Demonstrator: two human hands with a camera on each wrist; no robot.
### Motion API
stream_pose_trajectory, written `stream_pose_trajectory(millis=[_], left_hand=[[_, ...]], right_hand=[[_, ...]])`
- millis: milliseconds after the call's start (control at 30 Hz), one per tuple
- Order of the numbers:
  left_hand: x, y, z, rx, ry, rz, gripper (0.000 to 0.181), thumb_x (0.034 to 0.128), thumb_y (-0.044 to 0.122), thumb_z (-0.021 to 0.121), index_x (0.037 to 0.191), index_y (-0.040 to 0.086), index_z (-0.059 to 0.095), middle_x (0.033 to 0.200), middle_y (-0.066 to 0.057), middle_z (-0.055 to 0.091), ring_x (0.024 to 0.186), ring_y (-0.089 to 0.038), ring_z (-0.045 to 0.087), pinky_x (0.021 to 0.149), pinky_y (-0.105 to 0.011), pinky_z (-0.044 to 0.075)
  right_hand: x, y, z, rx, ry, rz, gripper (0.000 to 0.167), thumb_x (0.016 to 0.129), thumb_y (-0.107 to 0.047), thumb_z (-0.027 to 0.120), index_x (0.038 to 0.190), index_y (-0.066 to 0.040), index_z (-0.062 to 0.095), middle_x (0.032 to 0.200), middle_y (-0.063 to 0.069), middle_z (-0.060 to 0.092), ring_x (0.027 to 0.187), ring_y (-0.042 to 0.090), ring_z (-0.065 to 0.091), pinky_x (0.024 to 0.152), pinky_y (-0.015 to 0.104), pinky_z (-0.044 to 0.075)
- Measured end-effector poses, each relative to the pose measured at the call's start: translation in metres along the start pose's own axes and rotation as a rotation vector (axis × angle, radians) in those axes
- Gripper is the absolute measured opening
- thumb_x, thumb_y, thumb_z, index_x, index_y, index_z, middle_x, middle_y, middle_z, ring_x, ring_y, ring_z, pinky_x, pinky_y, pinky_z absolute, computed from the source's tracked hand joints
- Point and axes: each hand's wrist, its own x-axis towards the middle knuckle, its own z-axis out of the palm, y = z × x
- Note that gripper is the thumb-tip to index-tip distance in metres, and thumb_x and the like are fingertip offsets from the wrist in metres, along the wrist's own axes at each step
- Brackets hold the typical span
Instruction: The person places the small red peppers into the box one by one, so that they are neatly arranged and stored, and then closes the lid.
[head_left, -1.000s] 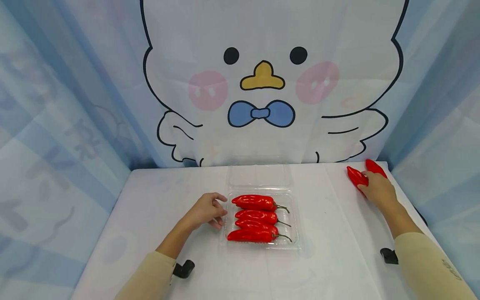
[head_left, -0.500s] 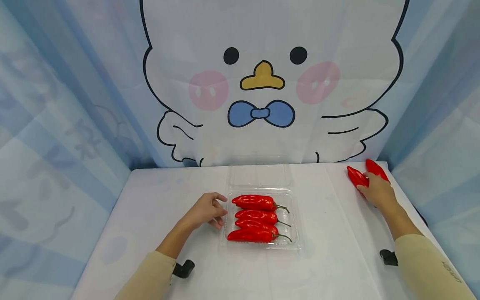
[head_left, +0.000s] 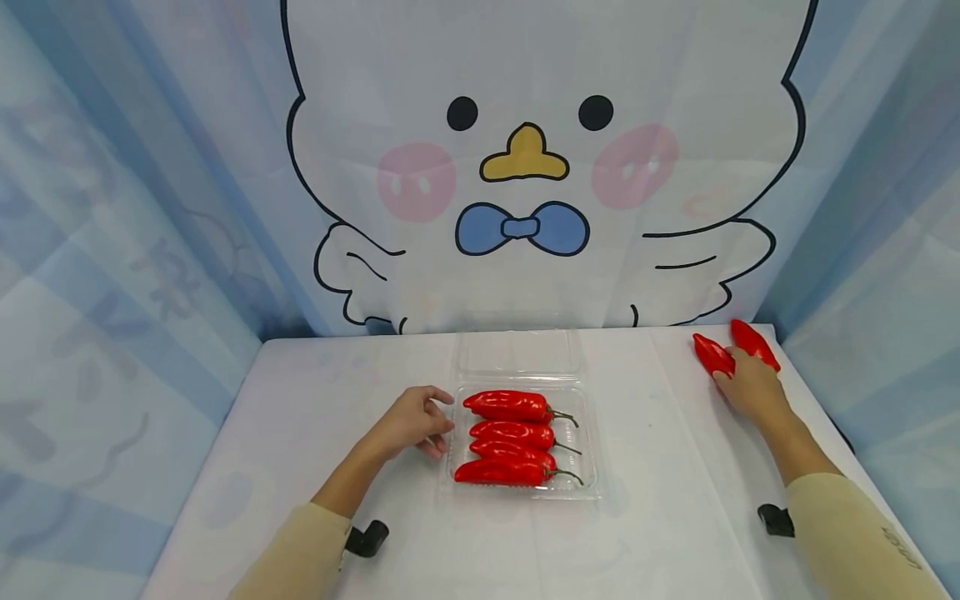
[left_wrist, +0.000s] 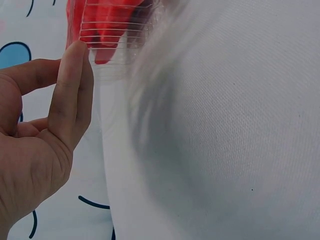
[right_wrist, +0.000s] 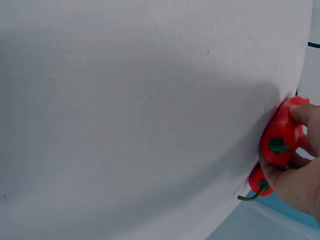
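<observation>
grasping step, as i judge it: my right hand (head_left: 752, 387) pinches a glossy red tapered pepper (head_left: 712, 354) at the counter's (head_left: 660, 517) far right, beside a second red pepper (head_left: 753, 343); my left hand (head_left: 411, 421), loosely bent, borders the clear plastic tray (head_left: 591, 450). next calls for a clean lift.

Glossy, smooth peppers (head_left: 510, 405); clear plastic tray (head_left: 589, 446) (shiny); matt, fine-textured tablecloth (head_left: 660, 475)

The right hand (head_left: 752, 385) grips a glossy red pepper (head_left: 713, 356), tip toward 11 o'clock; a second pepper (head_left: 753, 343) lies at its 3 o'clock. The left hand (head_left: 411, 421) is at the 9 o'clock side of a clear box (head_left: 558, 493) holding four peppers (head_left: 512, 434).
</observation>
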Motion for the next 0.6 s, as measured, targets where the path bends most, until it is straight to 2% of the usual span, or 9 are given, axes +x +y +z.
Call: stream_pose_trajectory(millis=[367, 600], left_hand=[[0.0003, -0.0004, -0.0004, 0.010, 0.002, 0.011, 0.042, 0.0946, 0.005, 0.072, 0.134, 0.001, 0.058, 0.084, -0.013, 0.066, 0.057, -0.020, 0.069, 0.056, -0.030, 0.062], [-0.0001, 0.0001, 0.0007, 0.027, 0.012, 0.015, 0.042, 0.0948, 0.006, 0.072, 0.135, 0.001, 0.058, 0.084, -0.013, 0.067, 0.057, -0.020, 0.069, 0.056, -0.030, 0.062]], right_hand=[[-0.0007, -0.0016, 0.0024, 0.029, -0.017, 0.065, 0.078, 0.093, -0.013, 0.063, 0.154, 0.014, 0.022, 0.141, 0.046, 0.035, 0.125, 0.062, 0.036, 0.094, 0.078, 0.049], [-0.0036, -0.0019, -0.0020, 0.057, -0.047, 0.056, 0.082, 0.091, -0.014, 0.064, 0.154, 0.014, 0.020, 0.142, 0.046, 0.033, 0.126, 0.063, 0.033, 0.094, 0.078, 0.049]])
